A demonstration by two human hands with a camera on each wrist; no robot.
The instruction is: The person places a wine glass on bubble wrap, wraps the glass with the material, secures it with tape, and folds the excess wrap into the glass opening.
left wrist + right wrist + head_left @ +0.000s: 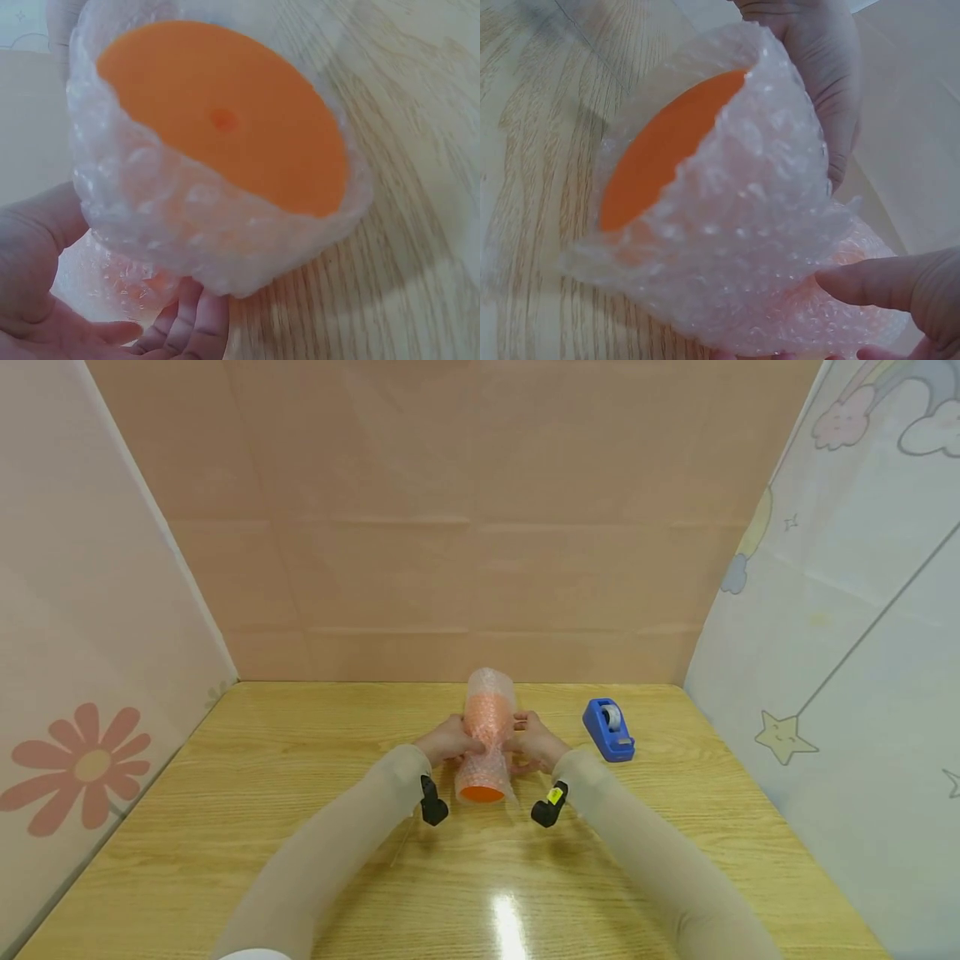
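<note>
Orange waisted object (487, 714) wrapped in bubble wrap (757, 195), placed near the middle of the bench (337, 718), toward its far side. It points away from the person, with its flat round end nearest; that end, marked by a small dimple at its centre, shows bare beyond the edge of the wrap. Whether it rests fully on the bench or is slightly raised cannot be told. The left hand (452, 739) and the right hand (536, 743) hold it from either side at the narrow waist, both grips curled round the wrap, thumbs toward the top and other fingers lower down. Well apart from the object, right of the right hand, a blue tape dispenser (602, 732) stands on the bench with a tape roll (612, 717) in it. Beige sleeves (375, 797) cover both arms, and a black device (433, 803) sits at each wrist.
</note>
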